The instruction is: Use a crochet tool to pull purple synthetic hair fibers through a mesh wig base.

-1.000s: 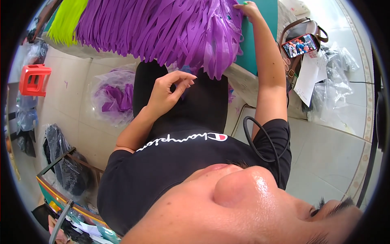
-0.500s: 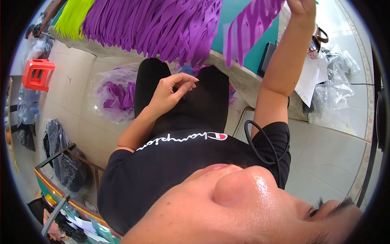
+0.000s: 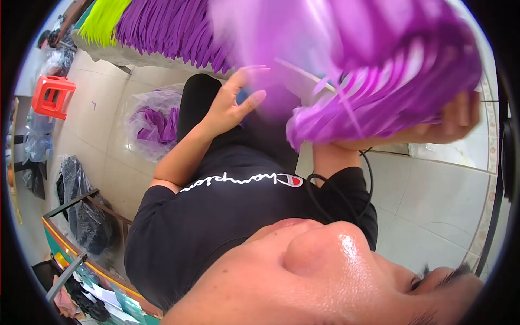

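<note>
Raised on the right, a large purple slit sheet [image 3: 374,108] with long strips is smeared by motion. My right hand [image 3: 460,116] is under its right end, with the fingers curled around the edge. Only part of that hand shows. My left hand [image 3: 233,108] hangs above my lap with thumb and fingers apart, holding nothing. Its fingertips are close to the blurred hanging part of the sheet; whether they touch it I cannot tell. On the bench beyond lies a row of purple strips [image 3: 165,32], with bright green strips [image 3: 103,23] at its left end.
A red plastic stool [image 3: 53,96] stands on the floor at the left. Beside my leg lies a clear plastic bag [image 3: 154,122] with purple pieces in it. Dark bundles in plastic [image 3: 89,211] are behind a metal-framed table at lower left. A black cable [image 3: 368,168] loops by my right sleeve.
My right hand has come down and nearer, swinging the purple slit sheet across the front of the bench. My left hand has opened its fingers and shifted slightly.
</note>
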`<control>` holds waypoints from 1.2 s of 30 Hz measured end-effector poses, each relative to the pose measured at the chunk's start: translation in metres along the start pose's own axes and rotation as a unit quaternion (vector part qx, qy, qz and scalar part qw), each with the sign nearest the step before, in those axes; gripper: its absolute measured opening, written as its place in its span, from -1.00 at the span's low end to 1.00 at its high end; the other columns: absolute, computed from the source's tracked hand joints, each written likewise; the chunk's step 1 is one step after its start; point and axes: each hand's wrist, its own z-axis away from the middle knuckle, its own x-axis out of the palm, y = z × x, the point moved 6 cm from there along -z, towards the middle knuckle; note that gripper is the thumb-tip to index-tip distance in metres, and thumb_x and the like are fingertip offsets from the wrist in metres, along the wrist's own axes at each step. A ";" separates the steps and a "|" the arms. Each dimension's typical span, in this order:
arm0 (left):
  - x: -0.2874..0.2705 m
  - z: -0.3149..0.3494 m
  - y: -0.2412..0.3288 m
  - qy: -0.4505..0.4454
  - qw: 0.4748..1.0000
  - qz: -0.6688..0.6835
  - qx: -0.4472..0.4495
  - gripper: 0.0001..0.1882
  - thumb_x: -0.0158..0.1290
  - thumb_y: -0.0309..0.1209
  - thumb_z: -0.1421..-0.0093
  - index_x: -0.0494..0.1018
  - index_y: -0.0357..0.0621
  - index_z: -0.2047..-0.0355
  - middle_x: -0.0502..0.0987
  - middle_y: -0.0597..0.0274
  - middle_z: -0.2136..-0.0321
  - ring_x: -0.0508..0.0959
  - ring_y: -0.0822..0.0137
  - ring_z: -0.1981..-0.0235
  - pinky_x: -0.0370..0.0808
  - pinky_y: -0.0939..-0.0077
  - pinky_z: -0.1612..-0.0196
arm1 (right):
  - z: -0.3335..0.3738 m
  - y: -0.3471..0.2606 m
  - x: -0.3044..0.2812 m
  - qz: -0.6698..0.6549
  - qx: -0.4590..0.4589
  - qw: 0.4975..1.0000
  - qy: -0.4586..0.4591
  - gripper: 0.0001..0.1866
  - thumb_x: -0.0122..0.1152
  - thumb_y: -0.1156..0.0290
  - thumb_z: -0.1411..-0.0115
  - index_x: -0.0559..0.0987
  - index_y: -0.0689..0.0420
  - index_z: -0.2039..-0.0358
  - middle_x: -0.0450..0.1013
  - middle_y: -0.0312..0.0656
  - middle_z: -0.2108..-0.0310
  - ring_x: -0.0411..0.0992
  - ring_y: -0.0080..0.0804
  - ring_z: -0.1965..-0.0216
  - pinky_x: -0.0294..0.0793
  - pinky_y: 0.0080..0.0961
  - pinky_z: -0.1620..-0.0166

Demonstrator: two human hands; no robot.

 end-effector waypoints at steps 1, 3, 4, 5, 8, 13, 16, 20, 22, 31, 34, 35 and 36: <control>-0.001 0.006 0.000 0.000 1.000 -0.001 0.003 -0.52 0.05 -0.29 -0.20 0.30 -0.22 -0.09 0.33 0.17 -0.09 0.30 0.31 -0.11 0.21 0.44 -0.13 | 0.012 -0.007 -0.008 0.074 0.013 0.996 0.046 -0.86 -0.04 0.53 -0.11 0.36 0.33 0.32 0.33 -0.23 0.44 0.24 -0.60 0.51 0.24 -0.76 0.48; 0.030 0.028 0.003 -0.262 0.962 -0.065 0.034 -0.35 0.14 -0.23 -0.12 0.21 -0.25 -0.15 0.24 0.08 -0.15 0.26 0.26 -0.15 0.15 0.36 -0.20 | 0.039 -0.002 -0.013 0.223 0.028 0.964 0.146 -0.92 0.02 0.52 -0.08 0.37 0.23 0.38 0.30 -0.34 0.54 0.13 -0.74 0.68 0.06 -0.80 0.65; 0.037 0.029 0.020 -0.257 0.957 -0.130 0.043 -0.31 0.15 -0.20 -0.10 0.19 -0.25 -0.16 0.26 0.08 -0.14 0.28 0.24 -0.15 0.16 0.34 -0.20 | 0.048 -0.006 -0.025 0.292 0.041 0.936 0.192 -0.93 0.04 0.52 -0.07 0.38 0.17 0.41 0.28 -0.40 0.60 0.07 -0.80 0.76 -0.03 -0.83 0.74; 0.048 0.026 0.035 -0.250 0.947 -0.194 0.051 -0.27 0.17 -0.17 -0.08 0.18 -0.24 -0.17 0.27 0.09 -0.13 0.29 0.22 -0.14 0.16 0.31 -0.21 | 0.054 0.007 -0.049 0.275 0.197 0.934 0.115 -0.84 0.09 0.50 -0.08 0.28 0.12 0.53 0.31 -0.37 0.63 0.13 -0.75 0.76 0.04 -0.79 0.72; 0.054 0.040 -0.013 -0.122 0.932 0.308 -0.148 -0.40 0.12 -0.23 -0.13 0.24 -0.23 -0.12 0.38 0.16 -0.02 0.35 0.25 -0.09 0.22 0.32 -0.17 | 0.067 0.055 -0.122 0.446 0.245 0.857 -0.079 -0.70 0.15 0.38 -0.17 0.29 0.15 0.63 0.38 -0.31 0.65 0.31 -0.63 0.67 0.24 -0.68 0.61; 0.054 0.057 -0.017 -0.116 0.893 0.385 -0.201 -0.55 0.09 -0.38 -0.17 0.31 -0.22 -0.05 0.45 0.25 0.07 0.42 0.37 0.01 0.32 0.38 -0.08 | 0.002 0.081 -0.176 0.651 0.023 0.758 0.000 -0.71 0.10 0.35 -0.21 0.38 0.22 0.60 0.39 -0.30 0.63 0.36 -0.49 0.62 0.33 -0.55 0.48; 0.068 0.058 0.010 -0.239 0.920 0.274 -0.146 -0.61 0.16 -0.54 -0.07 0.37 -0.24 0.07 0.49 0.32 0.23 0.44 0.49 0.16 0.37 0.50 0.06 | -0.041 0.117 -0.186 0.635 -0.100 0.760 -0.096 -0.86 0.03 0.49 -0.15 0.37 0.28 0.49 0.35 -0.09 0.65 0.37 -0.26 0.58 0.37 -0.43 0.47; 0.067 0.064 0.008 -0.256 0.936 0.220 -0.102 -0.75 0.14 -0.51 -0.09 0.44 -0.26 0.20 0.49 0.34 0.33 0.43 0.52 0.28 0.38 0.54 0.17 | -0.077 0.166 -0.209 0.612 -0.038 0.782 -0.109 -0.86 -0.18 0.60 -0.16 0.41 0.27 0.36 0.29 -0.01 0.64 0.33 -0.17 0.60 0.33 -0.27 0.45; 0.064 0.062 0.006 -0.239 0.939 0.221 -0.112 -0.77 0.14 -0.50 -0.09 0.44 -0.27 0.22 0.49 0.34 0.35 0.43 0.52 0.30 0.38 0.55 0.19 | -0.082 0.185 -0.224 0.631 -0.021 0.765 -0.127 -0.87 -0.18 0.60 -0.15 0.39 0.27 0.39 0.30 0.00 0.63 0.33 -0.15 0.61 0.33 -0.28 0.46; 0.064 0.058 0.005 -0.276 0.933 0.197 -0.121 -0.77 0.15 -0.45 -0.09 0.45 -0.30 0.26 0.49 0.25 0.30 0.44 0.44 0.24 0.36 0.46 0.11 | -0.079 0.169 -0.262 0.523 -0.088 0.848 -0.011 -0.84 -0.06 0.44 -0.19 0.41 0.27 0.42 0.47 0.00 0.47 0.45 -0.29 0.39 0.41 -0.44 0.28; 0.057 0.062 0.004 -0.200 0.947 0.222 -0.117 -0.70 0.12 -0.42 -0.11 0.42 -0.27 0.16 0.47 0.26 0.23 0.42 0.42 0.17 0.33 0.44 0.06 | -0.046 0.116 -0.248 -0.004 0.212 0.977 0.030 -0.78 0.07 0.50 -0.15 0.34 0.14 0.62 0.21 -0.34 0.73 0.31 -0.46 0.66 0.31 -0.59 0.50; 0.060 0.063 0.005 -0.205 0.945 0.225 -0.117 -0.70 0.12 -0.42 -0.11 0.42 -0.27 0.16 0.47 0.26 0.23 0.42 0.42 0.17 0.33 0.44 0.06 | -0.029 0.094 -0.246 0.043 0.187 0.980 0.053 -0.75 0.11 0.53 -0.12 0.30 0.10 0.64 0.23 -0.33 0.72 0.25 -0.53 0.69 0.24 -0.61 0.55; 0.060 0.062 0.005 -0.184 0.947 0.231 -0.129 -0.71 0.13 -0.43 -0.12 0.41 -0.24 0.16 0.45 0.28 0.24 0.41 0.44 0.17 0.34 0.46 0.05 | -0.011 0.076 -0.244 0.088 0.159 0.980 0.078 -0.71 0.15 0.56 -0.10 0.26 0.06 0.66 0.25 -0.33 0.72 0.19 -0.59 0.71 0.17 -0.63 0.60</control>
